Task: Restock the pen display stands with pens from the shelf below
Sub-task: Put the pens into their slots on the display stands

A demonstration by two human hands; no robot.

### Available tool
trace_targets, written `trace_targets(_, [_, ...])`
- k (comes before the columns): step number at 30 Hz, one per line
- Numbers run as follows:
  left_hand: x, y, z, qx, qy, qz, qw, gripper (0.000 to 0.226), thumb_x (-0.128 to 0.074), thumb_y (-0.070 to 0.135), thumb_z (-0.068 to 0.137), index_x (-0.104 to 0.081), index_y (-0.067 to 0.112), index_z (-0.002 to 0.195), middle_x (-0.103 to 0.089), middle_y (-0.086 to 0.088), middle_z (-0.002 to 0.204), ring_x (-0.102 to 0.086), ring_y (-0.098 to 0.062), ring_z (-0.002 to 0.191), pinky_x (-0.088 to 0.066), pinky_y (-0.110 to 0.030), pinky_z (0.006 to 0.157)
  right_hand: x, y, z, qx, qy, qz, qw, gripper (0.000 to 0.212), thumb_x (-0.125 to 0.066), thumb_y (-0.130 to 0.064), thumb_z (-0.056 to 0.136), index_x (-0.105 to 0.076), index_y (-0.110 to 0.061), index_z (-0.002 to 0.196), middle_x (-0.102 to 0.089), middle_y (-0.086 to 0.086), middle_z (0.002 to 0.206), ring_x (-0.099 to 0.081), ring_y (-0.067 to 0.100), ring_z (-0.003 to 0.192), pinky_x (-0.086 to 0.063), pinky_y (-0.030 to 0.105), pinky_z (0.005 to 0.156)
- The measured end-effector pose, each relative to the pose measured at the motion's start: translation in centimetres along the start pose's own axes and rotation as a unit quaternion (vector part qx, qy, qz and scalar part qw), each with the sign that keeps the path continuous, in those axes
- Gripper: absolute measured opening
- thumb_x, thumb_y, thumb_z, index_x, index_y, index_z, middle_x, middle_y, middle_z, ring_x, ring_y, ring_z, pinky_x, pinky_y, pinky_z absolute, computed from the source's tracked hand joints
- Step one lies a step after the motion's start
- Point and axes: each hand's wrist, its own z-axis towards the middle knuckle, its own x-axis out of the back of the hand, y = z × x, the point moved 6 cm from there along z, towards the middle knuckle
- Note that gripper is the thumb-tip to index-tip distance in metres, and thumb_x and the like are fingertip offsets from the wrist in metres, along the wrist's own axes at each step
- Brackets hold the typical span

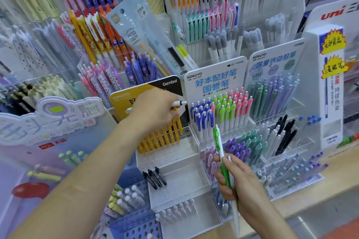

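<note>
My left hand [153,110] pinches 1 white-tipped pen [179,103] at its fingertips, just above the yellow row [165,137], while my right hand [239,184] clasps 2 spare pens [217,137], which I judge may slip if jostled.

Bare forearms [87,170], left hand [153,111], right hand [240,184]

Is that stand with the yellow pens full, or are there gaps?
Partly filled: the stand has yellow pens in its upper rows, empty holes on the tier below, and only a few black pens lower down.
</note>
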Motion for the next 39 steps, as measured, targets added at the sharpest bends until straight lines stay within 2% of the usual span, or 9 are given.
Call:
trace_targets(7, [-2.4, 0.1, 0.4, -0.013, -0.063, 0.052, 0.997, 0.016, -0.052, 0.025, 0.095, -0.063, 0.027, 0.083, -0.055, 0.007, 0.071, -0.054, -0.016, 0.071, -0.038, -0.027, 0.054, -0.3, -0.2, -0.1, -0.006, -0.018, 0.012, 1.000, 0.026, -0.044, -0.017, 0.101, -0.069, -0.009, 0.097, -0.043, 0.009, 0.057, -0.030, 0.014, 0.039, -0.022, 0.018, 0.038])
trace_targets(22, [-3.1, 0.2, 0.5, 0.010, -0.025, 0.044, 0.999, 0.016, -0.050, 0.030, 0.097, -0.065, 0.027, 0.094, -0.062, 0.004, 0.079, -0.058, -0.019, 0.076, -0.053, -0.034, 0.067, -1.9, 0.0, -0.6, -0.059, -0.095, 0.103, 0.988, 0.027, -0.046, -0.021, 0.096, -0.062, -0.003, 0.108, -0.041, 0.011, 0.061, -0.033, 0.014, 0.040, -0.029, 0.018, 0.036])
trace_targets(26, [-2.1, 0.5, -0.7, -0.008, 0.059, 0.035, 0.998, 0.019, -0.054, 0.037, 0.095, -0.065, 0.031, 0.109, -0.068, 0.006, 0.090, -0.060, -0.018, 0.086, -0.052, -0.033, 0.066, -2.3, -0.3, -0.8, -0.059, -0.107, 0.113, 0.986, 0.026, -0.047, -0.022, 0.094, -0.063, -0.004, 0.105, -0.042, 0.010, 0.060, -0.034, 0.013, 0.039, -0.029, 0.018, 0.036])
trace_targets(28, [-1.0, 0.8, -2.1, 0.027, 0.109, -0.107, 0.988, 0.023, -0.057, 0.039, 0.093, -0.064, 0.031, 0.114, -0.070, 0.007, 0.095, -0.063, -0.014, 0.088, -0.052, -0.031, 0.071, -2.3, -0.4, -0.9, -0.058, -0.108, 0.116, 0.986, 0.026, -0.046, -0.021, 0.095, -0.061, -0.004, 0.106, -0.041, 0.010, 0.060, -0.034, 0.013, 0.039, -0.029, 0.018, 0.036])
trace_targets(30, [-0.9, 1.5, -3.6, 0.090, 0.087, -0.412, 0.902, 0.022, -0.060, 0.036, 0.092, -0.060, 0.025, 0.111, -0.073, 0.005, 0.091, -0.064, -0.007, 0.079, -0.052, -0.024, 0.066, -2.4, -0.5, -0.9, -0.056, -0.107, 0.122, 0.985, 0.025, -0.047, -0.021, 0.094, -0.060, -0.003, 0.104, -0.041, 0.010, 0.060, -0.033, 0.013, 0.040, -0.028, 0.018, 0.036])
trace_targets(32, [-2.3, 3.4, -5.0, 0.137, -0.011, -0.726, 0.674, 0.025, -0.056, 0.036, 0.090, -0.051, 0.015, 0.103, -0.073, -0.007, 0.091, -0.052, -0.011, 0.060, -0.036, -0.021, 0.046, -2.5, -0.7, -0.8, -0.046, -0.112, 0.125, 0.985, 0.025, -0.056, -0.026, 0.090, -0.060, -0.004, 0.101, -0.039, 0.009, 0.061, -0.031, 0.012, 0.040, -0.026, 0.017, 0.037])
trace_targets(34, [-3.5, 4.8, -6.2, 0.168, -0.066, -0.868, 0.462, 0.027, -0.048, 0.041, 0.090, -0.048, 0.015, 0.096, -0.069, -0.017, 0.093, -0.039, -0.012, 0.056, -0.025, -0.019, 0.044, -2.9, -1.1, -0.7, -0.025, -0.125, 0.122, 0.984, 0.037, -0.078, -0.036, 0.077, -0.061, -0.008, 0.095, -0.036, 0.006, 0.059, -0.029, 0.011, 0.039, -0.024, 0.016, 0.037])
trace_targets(36, [-4.3, 5.3, -6.9, 0.186, -0.077, -0.907, 0.369, 0.029, -0.041, 0.044, 0.095, -0.048, 0.016, 0.092, -0.066, -0.017, 0.093, -0.040, -0.012, 0.056, -0.026, -0.019, 0.044, -3.5, -1.4, -0.9, -0.001, -0.137, 0.087, 0.987, 0.050, -0.087, -0.046, 0.061, -0.063, -0.011, 0.086, -0.032, 0.004, 0.053, -0.026, 0.010, 0.036, -0.022, 0.015, 0.037])
trace_targets(39, [-4.7, 5.4, -7.4, 0.193, -0.062, -0.922, 0.330, 0.032, -0.036, 0.044, 0.099, -0.048, 0.016, 0.091, -0.064, -0.015, 0.092, -0.041, -0.013, 0.059, -0.026, -0.019, 0.046, -4.7, -1.7, -1.6, 0.019, -0.162, 0.031, 0.986, 0.049, -0.088, -0.051, 0.056, -0.069, -0.013, 0.081, -0.028, 0.001, 0.044, -0.023, 0.009, 0.032, -0.020, 0.013, 0.038])
